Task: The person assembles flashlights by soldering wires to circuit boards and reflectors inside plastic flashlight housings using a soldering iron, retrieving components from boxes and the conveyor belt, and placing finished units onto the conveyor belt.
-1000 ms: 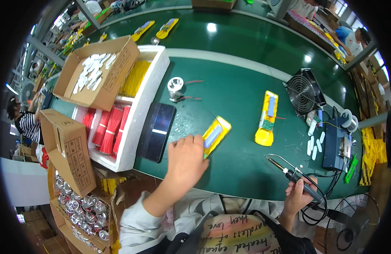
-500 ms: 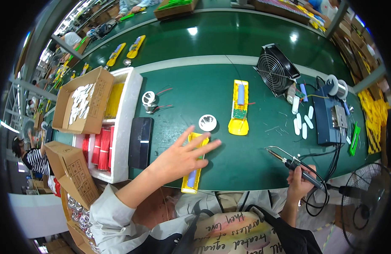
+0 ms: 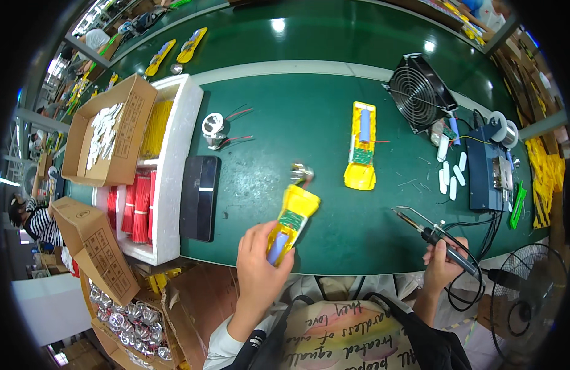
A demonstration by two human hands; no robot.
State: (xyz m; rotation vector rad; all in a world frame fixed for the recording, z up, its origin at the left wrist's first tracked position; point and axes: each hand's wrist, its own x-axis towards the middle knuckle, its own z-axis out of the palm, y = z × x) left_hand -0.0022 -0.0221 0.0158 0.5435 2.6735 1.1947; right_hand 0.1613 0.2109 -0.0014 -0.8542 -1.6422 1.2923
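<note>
A yellow housing [image 3: 302, 201] is at the near middle of a green bench [image 3: 340, 231], grasped by the fingers of the left hand [image 3: 260, 259]. On the right, the right hand [image 3: 444, 264] clasps a soldering iron [image 3: 434, 237]; a second yellow housing [image 3: 360, 176] lies farther off.

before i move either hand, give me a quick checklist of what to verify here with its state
1. Left hand on the held yellow casing: ok, gripping its lower end.
2. Right hand on the soldering iron: ok, holding the handle.
3. Iron's tip apart from both casings: ok.
4. Iron hot: cannot tell.
5. Space beyond the held casing free: not ok, a silver lamp head sits at its far end; whether they are wired together, cannot tell.
6. Second yellow casing lying on the bench: ok.
</note>
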